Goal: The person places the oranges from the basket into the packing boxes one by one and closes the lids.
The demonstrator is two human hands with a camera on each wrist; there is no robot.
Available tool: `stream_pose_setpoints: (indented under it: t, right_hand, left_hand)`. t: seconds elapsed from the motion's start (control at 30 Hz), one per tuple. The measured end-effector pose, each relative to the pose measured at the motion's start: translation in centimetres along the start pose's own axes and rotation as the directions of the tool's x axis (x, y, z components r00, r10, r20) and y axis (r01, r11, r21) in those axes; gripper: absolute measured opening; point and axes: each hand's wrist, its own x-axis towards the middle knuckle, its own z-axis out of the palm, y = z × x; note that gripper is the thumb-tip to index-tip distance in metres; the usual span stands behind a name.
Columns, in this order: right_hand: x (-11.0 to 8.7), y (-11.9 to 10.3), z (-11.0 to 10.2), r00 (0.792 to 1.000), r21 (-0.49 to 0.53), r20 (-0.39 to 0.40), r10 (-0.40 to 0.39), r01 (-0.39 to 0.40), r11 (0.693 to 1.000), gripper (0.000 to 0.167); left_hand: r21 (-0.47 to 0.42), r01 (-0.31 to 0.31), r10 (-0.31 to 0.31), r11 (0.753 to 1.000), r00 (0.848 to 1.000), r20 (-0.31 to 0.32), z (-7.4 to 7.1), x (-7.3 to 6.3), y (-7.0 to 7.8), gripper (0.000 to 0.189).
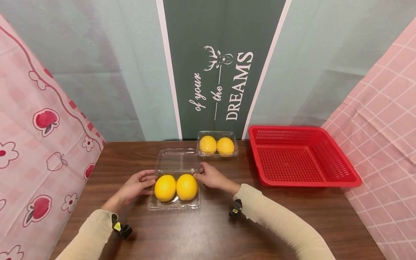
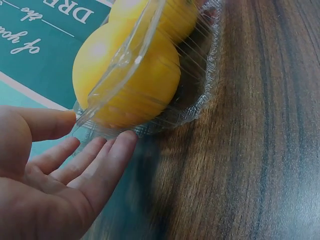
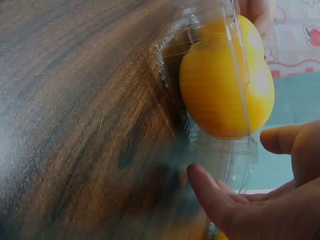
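In the head view a clear plastic clamshell box (image 1: 173, 206) stands on the table with its lid (image 1: 178, 160) folded back. Two round yellow fruits (image 1: 165, 188) sit side by side in its base. My left hand (image 1: 134, 186) is at the box's left side; in the left wrist view its thumb touches the rim (image 2: 117, 72), with the other fingers extended beside the wall. At the box's right rear corner is my right hand (image 1: 212, 176), thumb near the rim and fingers loosely extended, as the right wrist view shows. Neither hand visibly grips the box.
Behind and to the right, a second clear box (image 1: 217, 134) holds two similar yellow fruits (image 1: 225, 146). A red perforated plastic basket (image 1: 263, 177) stands at the table's right rear. Printed cloths hang at the back and sides of the wood-grain table (image 1: 182, 234).
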Motion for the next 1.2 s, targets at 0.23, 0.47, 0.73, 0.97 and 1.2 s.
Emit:
stream_pose_setpoints:
  t: [0.23, 0.47, 0.73, 0.97, 1.2]
  right_hand:
    - [0.6, 0.2, 0.1, 0.999, 0.054, 0.034, -0.007, 0.005, 0.999, 0.064]
    - [1.1, 0.1, 0.4, 0.998, 0.115, 0.063, 0.003, -0.01, 0.993, 0.065]
    - [1.7, 0.4, 0.7, 0.997, 0.206, 0.075, -0.026, 0.01, 0.978, 0.067]
    - [1.7, 0.6, 0.4, 0.998, 0.208, 0.008, -0.061, 0.058, 0.977, 0.061]
    - [1.9, 0.6, 0.2, 0.997, 0.277, -0.06, -0.047, 0.062, 0.959, 0.049]
  left_hand:
    - [0.018, -0.033, 0.033, 0.999, 0.999, 0.0, -0.1, 0.0, -0.2, 0.052]
    - [0.039, -0.061, 0.061, 0.997, 0.998, -0.002, -0.2, -0.2, -0.2, 0.052]
    - [0.046, -0.087, 0.087, 0.995, 0.996, -0.001, -0.5, -0.2, -0.6, 0.054]
    - [0.027, -0.083, 0.084, 0.996, 0.996, -0.022, -0.7, 0.0, -0.8, 0.056]
    - [-0.001, -0.048, 0.048, 0.999, 0.998, -0.03, -0.7, 0.1, -1.0, 0.058]
